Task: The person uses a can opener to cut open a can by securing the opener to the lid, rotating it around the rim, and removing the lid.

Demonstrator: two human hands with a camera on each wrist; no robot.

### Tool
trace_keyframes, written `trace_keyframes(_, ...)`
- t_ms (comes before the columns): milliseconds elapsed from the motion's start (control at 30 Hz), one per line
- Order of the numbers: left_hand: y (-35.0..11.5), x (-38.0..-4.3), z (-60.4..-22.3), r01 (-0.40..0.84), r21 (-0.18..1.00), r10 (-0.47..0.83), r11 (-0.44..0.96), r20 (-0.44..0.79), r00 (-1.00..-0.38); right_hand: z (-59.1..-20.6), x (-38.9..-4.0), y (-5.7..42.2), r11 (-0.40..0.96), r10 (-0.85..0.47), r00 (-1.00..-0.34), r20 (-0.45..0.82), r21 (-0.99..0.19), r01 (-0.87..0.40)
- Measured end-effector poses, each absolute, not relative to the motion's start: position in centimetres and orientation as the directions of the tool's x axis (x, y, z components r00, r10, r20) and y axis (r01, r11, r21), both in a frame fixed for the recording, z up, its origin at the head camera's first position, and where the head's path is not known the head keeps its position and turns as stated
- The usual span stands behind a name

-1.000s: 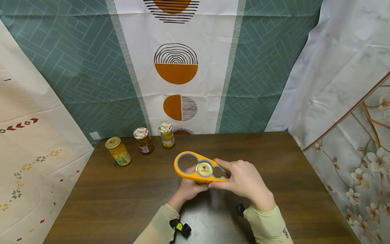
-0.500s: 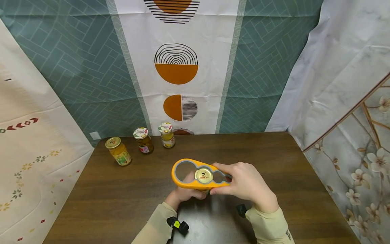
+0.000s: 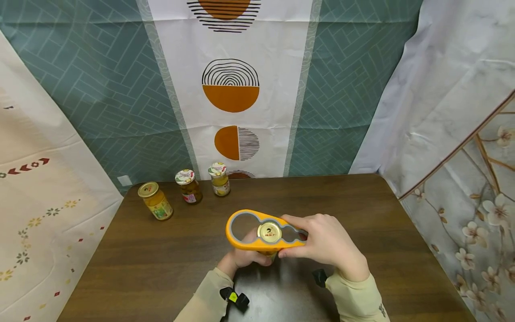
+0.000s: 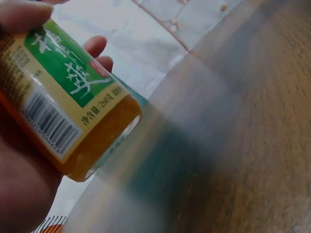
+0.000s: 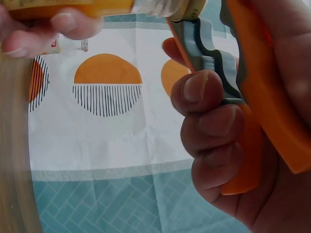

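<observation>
My left hand (image 3: 240, 258) grips a glass jar (image 4: 85, 97) with amber contents and a green and yellow label. In the left wrist view the jar's base is raised over the brown table. An orange jar opener (image 3: 250, 244) with a grey ridged lining surrounds the jar's gold lid (image 3: 269, 232). Its two handles are in my right hand (image 3: 327, 237), whose fingers (image 5: 206, 124) curl round one orange handle in the right wrist view. From the head view, the opener and left hand hide most of the jar's body.
Toward the back left of the table (image 3: 169, 250) stand a yellow jar with a gold lid (image 3: 155, 201), a dark jar with a patterned lid (image 3: 188, 186) and a pale yellow jar (image 3: 219, 179). Patterned cloths (image 3: 338, 89) hang behind and at both sides.
Both hands, with the jar and opener, have come lower and nearer in the head view since a second ago. Over the last half second they barely move.
</observation>
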State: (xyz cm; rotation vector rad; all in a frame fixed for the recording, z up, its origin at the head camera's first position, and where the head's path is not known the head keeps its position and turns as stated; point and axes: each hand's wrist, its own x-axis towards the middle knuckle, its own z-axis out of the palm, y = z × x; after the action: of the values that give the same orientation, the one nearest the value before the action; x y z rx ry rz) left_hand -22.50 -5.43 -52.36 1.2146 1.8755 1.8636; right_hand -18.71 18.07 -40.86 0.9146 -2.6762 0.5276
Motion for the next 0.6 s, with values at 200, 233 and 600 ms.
trace_keyframes(200,-4.8,-22.4,-52.3,0.45,0.881,0.666,-0.144,0.423,-0.615,-40.4,-18.6,18.7,0.733,-0.497,-0.772,0.396,-0.284,-0.618)
trace_keyframes(233,-4.7,-22.2,-51.9,0.468,0.874,0.659,-0.129,0.428,-0.619,-40.3,-18.6,19.0,0.736,-0.486,-0.775,0.403,-0.289,-0.612)
trace_keyframes(600,-3.7,-22.0,-50.2,0.317,0.948,0.581,0.02,0.247,-0.776,-39.3,-18.4,22.6,0.808,-0.315,-0.85,0.421,-0.351,-0.473)
